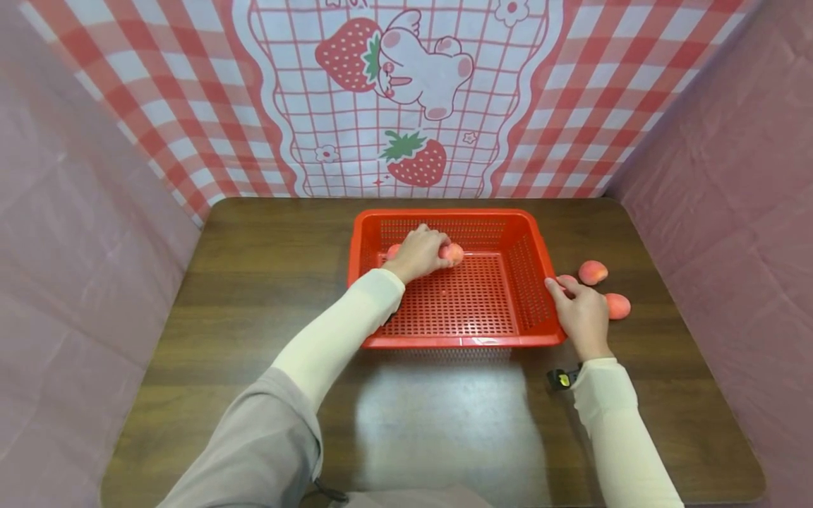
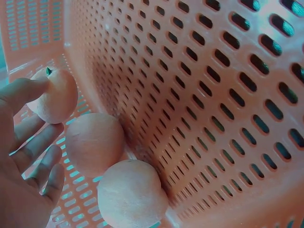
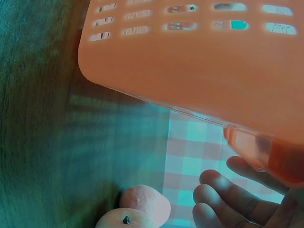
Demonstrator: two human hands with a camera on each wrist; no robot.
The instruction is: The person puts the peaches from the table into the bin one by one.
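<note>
A red plastic basket (image 1: 444, 341) with slotted walls stands on the table. Inside it, my left hand (image 1: 417, 254) pinches a peach (image 2: 59, 97) between thumb and fingers, close to the basket floor. Two more peaches lie beside that hand against the long wall: one peach (image 2: 95, 142) in the middle and another peach (image 2: 132, 194) nearer the camera. At the basket's right side, my right hand (image 1: 582, 317) holds the rim, its thumb on top and the other fingers outside below it. Just beyond these fingers a peach (image 1: 564, 281) is partly hidden.
Right of the basket, a peach (image 1: 593, 272) lies on the brown wooden table (image 1: 267, 282), with another peach (image 1: 619, 306) near the right hand. A strawberry-print checked cloth (image 1: 406, 106) hangs behind. Pink cloth (image 1: 718, 176) borders both sides.
</note>
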